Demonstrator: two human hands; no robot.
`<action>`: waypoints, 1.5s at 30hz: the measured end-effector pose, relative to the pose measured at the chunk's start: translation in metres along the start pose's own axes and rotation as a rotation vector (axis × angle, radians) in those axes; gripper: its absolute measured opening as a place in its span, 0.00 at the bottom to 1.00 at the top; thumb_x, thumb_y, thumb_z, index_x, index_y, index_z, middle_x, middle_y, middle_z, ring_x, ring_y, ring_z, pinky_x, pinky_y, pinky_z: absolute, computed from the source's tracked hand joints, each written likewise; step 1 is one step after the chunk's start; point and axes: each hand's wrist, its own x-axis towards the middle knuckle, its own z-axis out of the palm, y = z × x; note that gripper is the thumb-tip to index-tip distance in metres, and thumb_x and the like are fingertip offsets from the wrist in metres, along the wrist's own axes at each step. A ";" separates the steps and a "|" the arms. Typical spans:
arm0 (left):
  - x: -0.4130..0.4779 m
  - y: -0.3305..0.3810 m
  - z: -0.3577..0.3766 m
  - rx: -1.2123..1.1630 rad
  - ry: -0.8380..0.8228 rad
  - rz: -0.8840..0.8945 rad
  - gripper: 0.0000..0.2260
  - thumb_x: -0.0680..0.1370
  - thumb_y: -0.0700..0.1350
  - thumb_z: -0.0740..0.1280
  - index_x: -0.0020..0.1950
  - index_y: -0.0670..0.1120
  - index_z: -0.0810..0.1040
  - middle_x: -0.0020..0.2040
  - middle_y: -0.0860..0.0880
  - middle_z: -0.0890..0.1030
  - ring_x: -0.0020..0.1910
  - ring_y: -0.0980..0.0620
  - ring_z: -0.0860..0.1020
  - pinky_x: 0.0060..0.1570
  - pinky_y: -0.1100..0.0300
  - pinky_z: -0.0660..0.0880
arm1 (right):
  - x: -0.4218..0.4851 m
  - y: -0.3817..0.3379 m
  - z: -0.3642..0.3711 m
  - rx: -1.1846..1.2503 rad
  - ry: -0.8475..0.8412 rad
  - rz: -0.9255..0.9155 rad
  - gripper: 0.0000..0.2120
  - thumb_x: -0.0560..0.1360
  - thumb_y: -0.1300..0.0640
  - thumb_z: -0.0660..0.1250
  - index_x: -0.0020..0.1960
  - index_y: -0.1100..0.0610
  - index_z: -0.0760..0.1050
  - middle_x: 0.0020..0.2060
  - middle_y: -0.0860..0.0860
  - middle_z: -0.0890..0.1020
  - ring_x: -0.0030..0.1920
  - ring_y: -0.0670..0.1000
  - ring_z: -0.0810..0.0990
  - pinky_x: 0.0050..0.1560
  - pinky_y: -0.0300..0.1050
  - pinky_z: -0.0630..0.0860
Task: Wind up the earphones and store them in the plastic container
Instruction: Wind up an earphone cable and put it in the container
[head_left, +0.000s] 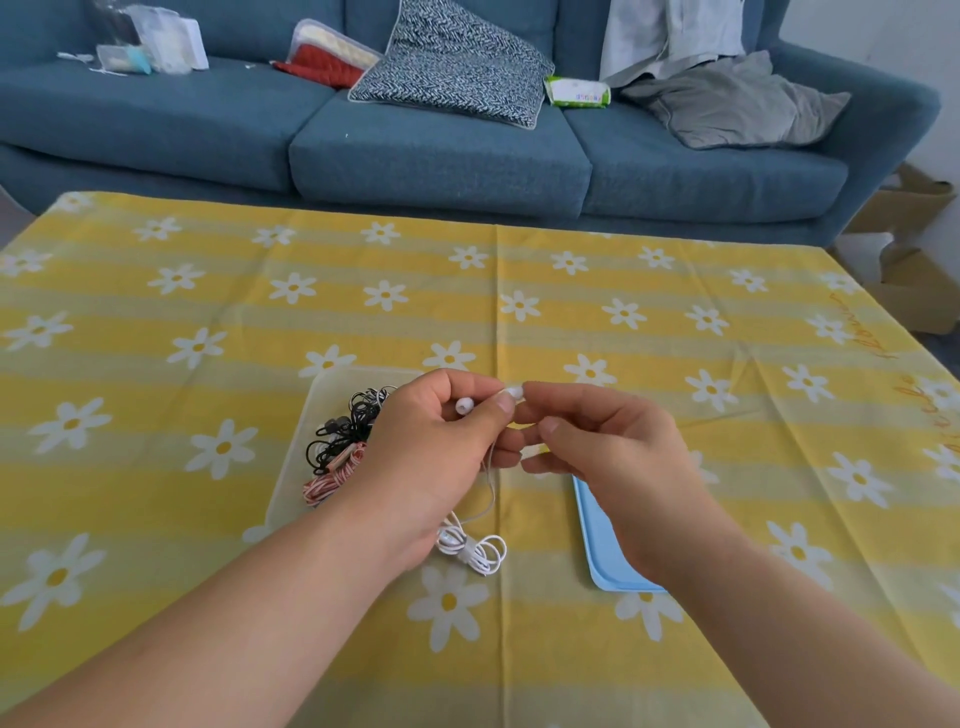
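The plastic container (322, 400), clear and lidless, sits on the daisy-print tablecloth (571, 322). Inside it, towards its near left part, lie a tangle of black earphones (348, 426) and, just nearer than them, a wound bundle of red-and-white earphones (330, 480).

Both hands are raised just right of the container, over its right edge. The left hand (431, 457) has its fingers curled; one earbud (464, 405) of the white earphones (470, 551) shows in the hollow of that hand, and its thumb and forefinger pinch beside the second earbud (514, 391). The right hand (618, 457) meets it fingertip to fingertip, forefinger and thumb bent as if pinching that same bud, though the contact is too small to read for sure; its other fingers are loosely curled.

From the left hand the white cable drops to a loose coil on the cloth, just off the container's near right corner. A blue lid (597, 540) lies flat further right of the container, partly under the right wrist. A blue sofa (441, 156) stands beyond the container, past the table's far edge
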 end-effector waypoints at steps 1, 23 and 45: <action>0.001 0.000 0.000 -0.001 0.005 -0.008 0.04 0.79 0.36 0.70 0.53 0.40 0.81 0.34 0.49 0.85 0.33 0.53 0.83 0.39 0.57 0.84 | -0.001 0.001 0.002 -0.068 -0.002 -0.027 0.17 0.78 0.71 0.64 0.56 0.54 0.85 0.49 0.52 0.88 0.50 0.54 0.87 0.49 0.51 0.83; -0.010 0.010 -0.019 0.055 0.072 -0.044 0.05 0.82 0.39 0.67 0.55 0.41 0.83 0.40 0.42 0.84 0.36 0.47 0.85 0.41 0.53 0.84 | -0.018 0.014 0.024 -0.875 -0.283 0.128 0.19 0.67 0.45 0.80 0.55 0.46 0.79 0.48 0.45 0.82 0.42 0.43 0.79 0.42 0.37 0.75; -0.011 0.033 -0.058 0.408 0.174 0.138 0.12 0.84 0.39 0.62 0.50 0.54 0.81 0.47 0.45 0.83 0.42 0.48 0.87 0.44 0.49 0.86 | -0.016 -0.022 0.055 -0.329 -0.133 0.119 0.19 0.71 0.44 0.77 0.33 0.57 0.78 0.25 0.51 0.71 0.27 0.51 0.68 0.31 0.46 0.67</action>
